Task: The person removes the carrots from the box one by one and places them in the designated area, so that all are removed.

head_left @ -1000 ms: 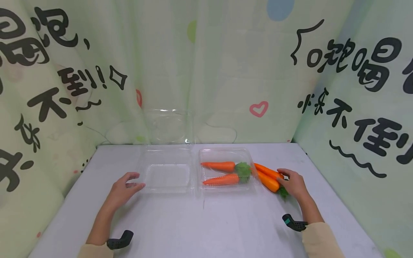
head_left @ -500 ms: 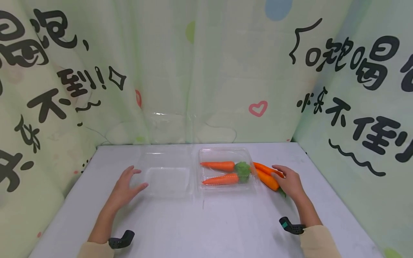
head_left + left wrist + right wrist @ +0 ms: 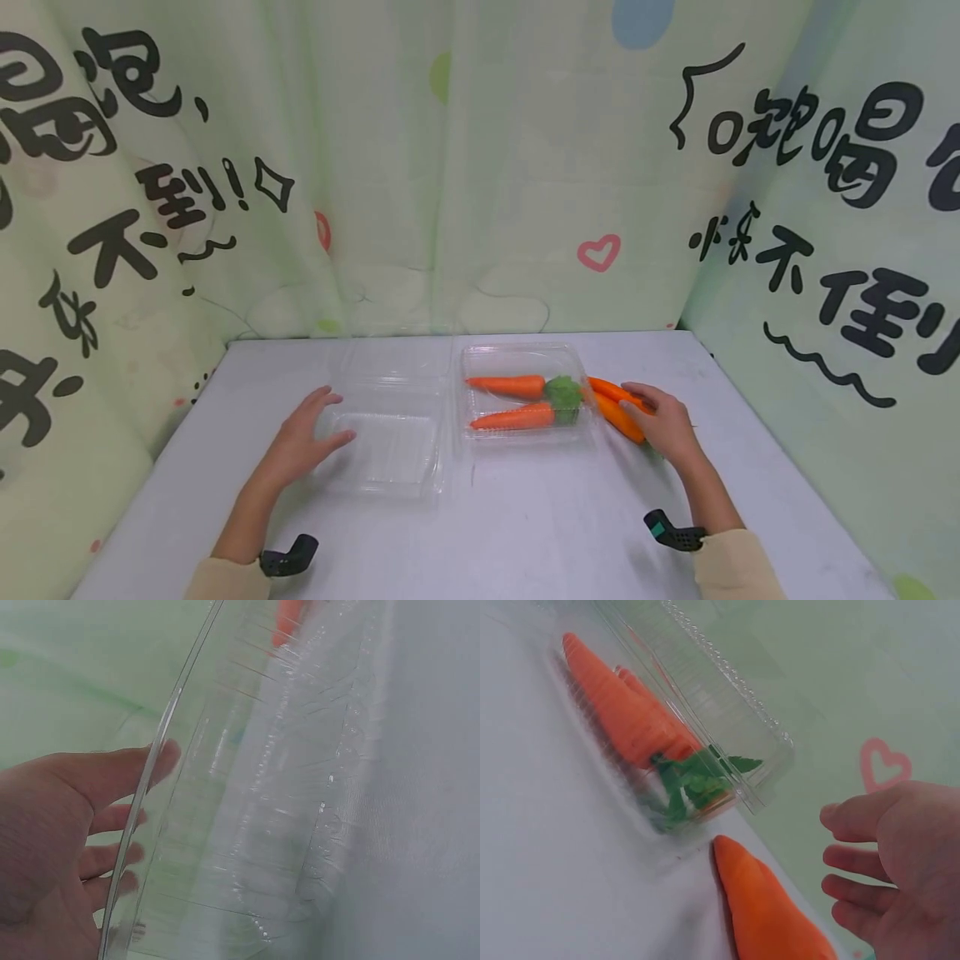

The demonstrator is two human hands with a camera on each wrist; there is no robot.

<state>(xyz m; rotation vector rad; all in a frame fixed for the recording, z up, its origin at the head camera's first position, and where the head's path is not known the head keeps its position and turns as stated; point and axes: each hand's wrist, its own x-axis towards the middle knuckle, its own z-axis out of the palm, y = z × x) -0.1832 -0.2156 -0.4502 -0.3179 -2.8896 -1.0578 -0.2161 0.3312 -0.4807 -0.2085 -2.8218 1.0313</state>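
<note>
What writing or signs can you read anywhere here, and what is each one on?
"不到!!": black brush characters on the pale green printed curtain, left side.
"泡,": black, upper left; the characters before it are cut off.
"不佳": black, right panel; cut off at the edge.
"啲唱": black, upper right; uncertain, stylised.
Pink heart outline: a sign, no words.
Clear plastic clamshell boxes: no label visible.

The curtain (image 3: 480,167) bore large black hand-drawn Chinese characters; at its left edge "不到!!" could be read beneath two cut-off characters; at its right edge "咆喝" stood above "不佳"; a pink heart sign (image 3: 600,252) sat near the middle; no label showed on the clear boxes.
</note>
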